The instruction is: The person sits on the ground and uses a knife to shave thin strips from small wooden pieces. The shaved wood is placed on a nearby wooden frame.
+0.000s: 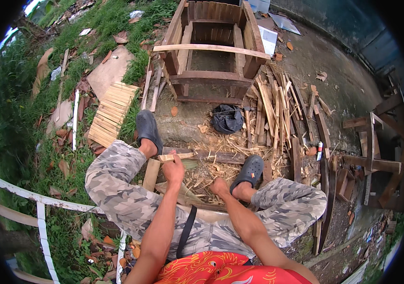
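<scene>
My left hand (173, 169) is closed around a short, pale strip of wood (186, 155), held level between my feet. Lower and to the right, my right hand (220, 186) is curled shut near my right shoe (249, 171). What it grips is too small to make out. Wood shavings (202, 182) cover the ground between and below the hands. Just beyond the strip, a dark wooden board (221, 156) lies crosswise between my shoes. A pale wood block (151, 174) rests beside my left shoe (148, 131).
Ahead stands a wooden frame (206, 77) with a pale slat (211, 48) across it. A black bag (227, 119), a hammer (247, 125) and a pile of wood strips (270, 106) lie before me. A slatted panel (113, 112) sits left; wooden pieces (377, 163) stand right.
</scene>
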Demonstrator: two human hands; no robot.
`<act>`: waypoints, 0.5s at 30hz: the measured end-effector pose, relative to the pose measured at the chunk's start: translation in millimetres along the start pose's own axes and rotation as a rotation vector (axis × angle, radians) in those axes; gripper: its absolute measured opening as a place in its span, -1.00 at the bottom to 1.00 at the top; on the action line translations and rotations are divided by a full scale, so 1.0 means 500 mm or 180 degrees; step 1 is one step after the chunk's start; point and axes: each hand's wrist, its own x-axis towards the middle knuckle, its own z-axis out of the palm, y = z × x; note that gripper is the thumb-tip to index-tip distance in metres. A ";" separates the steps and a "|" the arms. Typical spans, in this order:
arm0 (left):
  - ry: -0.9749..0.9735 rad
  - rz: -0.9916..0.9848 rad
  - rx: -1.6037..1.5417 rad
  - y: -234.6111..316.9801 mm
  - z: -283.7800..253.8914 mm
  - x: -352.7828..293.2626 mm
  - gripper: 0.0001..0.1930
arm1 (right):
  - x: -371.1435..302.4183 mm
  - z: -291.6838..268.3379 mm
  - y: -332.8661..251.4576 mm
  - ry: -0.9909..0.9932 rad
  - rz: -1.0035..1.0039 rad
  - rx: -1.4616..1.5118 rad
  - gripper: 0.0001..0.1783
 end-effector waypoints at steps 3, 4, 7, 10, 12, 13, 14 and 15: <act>-0.0045 -0.0082 0.0249 0.005 0.004 -0.003 -0.62 | 0.005 -0.029 -0.036 0.0409 -0.0362 0.0882 -0.53; 0.0033 0.0022 0.0237 0.007 0.005 -0.003 -0.62 | 0.002 -0.032 -0.049 0.0368 -0.0335 0.0925 -0.53; 0.0124 0.0153 0.0281 0.011 0.002 -0.007 -0.60 | -0.002 -0.023 -0.069 0.0287 -0.0449 0.0827 -0.56; 0.0036 -0.0070 0.0219 0.015 -0.002 -0.013 -0.59 | -0.003 0.003 -0.062 -0.0335 -0.0138 -0.0024 -0.59; 0.0032 -0.0132 0.0060 0.017 -0.006 -0.012 -0.58 | -0.002 0.014 -0.064 -0.0464 0.0033 0.0083 -0.58; 0.0018 -0.0198 0.0066 0.018 -0.006 -0.011 -0.58 | -0.003 0.016 -0.066 -0.0147 -0.0185 0.0397 -0.57; -0.0016 -0.0270 0.0076 0.017 -0.006 -0.011 -0.59 | -0.004 0.016 -0.072 0.0153 -0.0239 0.0660 -0.55; -0.0029 -0.0295 0.0067 0.016 -0.004 -0.008 -0.59 | -0.006 0.011 -0.077 0.0498 -0.0351 0.0946 -0.53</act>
